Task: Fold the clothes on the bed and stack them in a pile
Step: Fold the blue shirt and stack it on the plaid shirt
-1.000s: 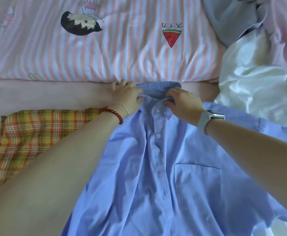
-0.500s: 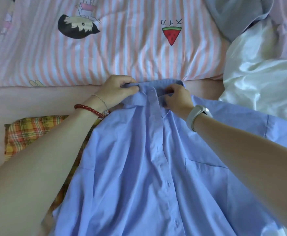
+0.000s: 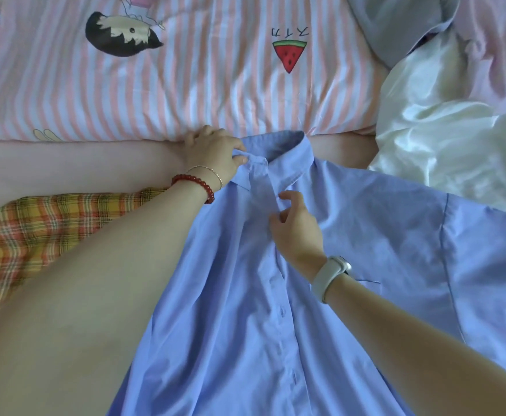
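A light blue button-up shirt (image 3: 350, 265) lies front-up across the near and middle part of a pink bed (image 3: 65, 163), its collar (image 3: 287, 151) at the far end, just short of a pink-and-white striped pillow (image 3: 185, 79). The left hand (image 3: 212, 157) pinches the left collar tip between thumb and fingers, wrist wearing a red bead bracelet (image 3: 196, 186). The right hand (image 3: 296, 228) rests on the button placket below the collar, its fingers loosely curled and apart; whether it grips the cloth cannot be told. A white watch (image 3: 329, 277) sits on that wrist. A folded plaid garment (image 3: 41, 226) lies left, partly under the left arm. Crumpled white fabric (image 3: 443, 139) lies far right.
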Demonstrator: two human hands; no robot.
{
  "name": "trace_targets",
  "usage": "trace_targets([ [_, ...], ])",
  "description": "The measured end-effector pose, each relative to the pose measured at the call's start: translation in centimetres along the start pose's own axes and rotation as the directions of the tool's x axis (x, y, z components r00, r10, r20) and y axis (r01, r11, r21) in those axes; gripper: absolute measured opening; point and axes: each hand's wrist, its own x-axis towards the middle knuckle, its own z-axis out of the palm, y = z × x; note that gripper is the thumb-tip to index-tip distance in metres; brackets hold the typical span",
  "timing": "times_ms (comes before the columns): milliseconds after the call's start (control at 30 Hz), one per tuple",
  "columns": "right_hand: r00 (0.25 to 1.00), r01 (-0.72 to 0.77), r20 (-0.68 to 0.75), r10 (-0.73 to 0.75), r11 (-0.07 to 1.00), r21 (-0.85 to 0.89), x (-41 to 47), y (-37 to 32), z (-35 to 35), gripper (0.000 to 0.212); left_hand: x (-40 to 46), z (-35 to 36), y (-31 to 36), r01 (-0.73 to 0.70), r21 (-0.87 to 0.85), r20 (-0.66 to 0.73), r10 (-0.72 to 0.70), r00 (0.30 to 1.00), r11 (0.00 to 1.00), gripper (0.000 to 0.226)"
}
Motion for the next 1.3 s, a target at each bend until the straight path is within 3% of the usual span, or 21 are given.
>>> trace_targets([
  [167,1.000,-0.018,-0.010,0.020,0.991,0.136,-1.9,0.4,-0.3,0.036,-1.6,-0.6,0.6,0.053,0.061,-0.122,-0.046,0.992,0.997,0.033],
  [300,0.997,-0.052,0.057,0.043,0.987,0.152,-4.8,1.6,-0.3,0.040,-8.1,-0.6,3.2,-0.147,-0.012,-0.217,0.141,0.966,0.989,0.034],
  [367,0.993,-0.096,0.084,0.086,0.987,0.129,-6.5,2.3,-0.2,0.037,-11.9,0.0,3.9,-0.219,-0.083,-0.148,0.205,0.967,0.972,0.037],
  [500,0.976,-0.176,0.124,0.180,0.984,-0.037,-11.0,4.4,0.4,0.024,-17.0,1.9,4.4,-0.233,-0.162,0.053,0.244,0.968,0.959,0.041],
  [667,0.960,-0.249,0.102,0.259,0.963,-0.105,-18.3,8.2,1.6,0.013,-21.1,2.9,5.5,-0.185,-0.104,0.108,0.196,0.975,0.977,0.043],
  [833,0.911,-0.394,0.091,0.402,0.914,-0.098,-26.3,12.4,2.4,0.011,-29.5,3.7,6.1,-0.261,-0.069,0.103,0.267,0.958,0.963,0.042],
  [933,0.902,-0.417,0.063,0.427,0.900,-0.123,-30.6,14.5,3.2,0.013,-36.2,5.2,5.8,-0.231,-0.047,0.200,0.236,0.951,0.972,0.053],
  [1033,0.884,-0.448,0.066,0.462,0.880,-0.157,-33.8,16.5,3.8,0.020,-42.0,7.0,5.0,-0.257,0.090,0.306,0.219,0.926,0.962,0.073],
  [1133,0.861,-0.472,0.143,0.488,0.872,-0.132,-36.5,18.3,4.8,0.033,-46.0,7.5,3.7,-0.206,0.157,0.386,0.132,0.913,0.966,0.088],
  [1300,0.836,-0.483,0.268,0.479,0.874,-0.056,-39.7,20.1,5.9,0.030,-49.5,8.8,1.3,-0.094,0.190,0.394,0.012,0.919,0.977,0.091],
])
